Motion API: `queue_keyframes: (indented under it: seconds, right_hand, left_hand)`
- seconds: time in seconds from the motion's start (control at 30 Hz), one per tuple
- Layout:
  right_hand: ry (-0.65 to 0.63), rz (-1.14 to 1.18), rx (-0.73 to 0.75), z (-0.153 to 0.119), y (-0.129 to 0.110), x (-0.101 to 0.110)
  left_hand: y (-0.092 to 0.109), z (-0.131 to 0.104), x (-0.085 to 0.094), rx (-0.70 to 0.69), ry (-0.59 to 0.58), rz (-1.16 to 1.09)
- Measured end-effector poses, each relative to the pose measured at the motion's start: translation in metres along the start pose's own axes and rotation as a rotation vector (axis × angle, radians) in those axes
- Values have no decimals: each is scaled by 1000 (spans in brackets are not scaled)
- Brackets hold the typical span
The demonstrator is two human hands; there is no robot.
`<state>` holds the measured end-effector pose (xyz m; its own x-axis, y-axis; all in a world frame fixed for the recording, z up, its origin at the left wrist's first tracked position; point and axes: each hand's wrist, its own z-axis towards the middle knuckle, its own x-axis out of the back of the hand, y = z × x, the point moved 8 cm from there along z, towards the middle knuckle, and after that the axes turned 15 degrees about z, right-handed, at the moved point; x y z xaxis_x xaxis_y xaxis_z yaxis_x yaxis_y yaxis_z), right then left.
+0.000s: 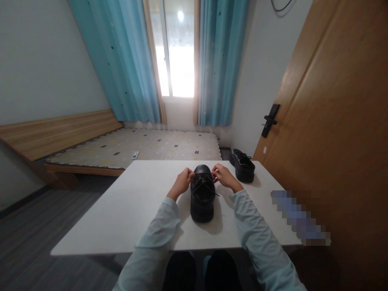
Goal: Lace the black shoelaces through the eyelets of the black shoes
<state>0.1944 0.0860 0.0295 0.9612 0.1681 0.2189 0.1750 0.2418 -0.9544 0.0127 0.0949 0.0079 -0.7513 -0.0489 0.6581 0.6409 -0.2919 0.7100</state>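
A black lace-up shoe (pixel 202 206) stands on the white table (pixel 121 210) in front of me, toe pointing away. Its black shoelace (pixel 203 180) crosses over the top, and a loose end sticks out at the right side. At the shoe's left side, my left hand (pixel 184 180) is closed in a pinch by the lacing. Opposite it, my right hand (pixel 223 177) pinches at the lacing from the right. The thin lace between the fingertips is mostly hidden. A second black shoe (pixel 243 166) stands farther back on the right, apart from both hands.
Along the table's right edge lies a blurred-out bluish patch (pixel 298 218), beside a wooden door (pixel 333 121) with a black handle. Behind the table is a bed (pixel 157 145) with a small white object (pixel 135 154) on it. Blue curtains (pixel 127 60) flank a bright window.
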Motion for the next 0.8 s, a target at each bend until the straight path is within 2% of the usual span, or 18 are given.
queue_keyframes:
  seconds: [0.2,0.33,0.5,0.63,0.8]
  right_hand:
    - [-16,-37,6,-2,-3,1]
    - [-10,-63,-13,-5,-9,1]
    - [0,-47,11,-5,-15,1]
    - [-33,-40,78,-5,-20,-2]
    - [-89,-167,129,-8,-28,-8]
  left_hand:
    - [0,-2,-1,26,-43,74]
    - [7,-3,4,14,-11,144]
    - [21,-6,16,-82,115,166]
    - [34,-9,19,-209,126,26]
    - [48,-15,21,-327,137,88]
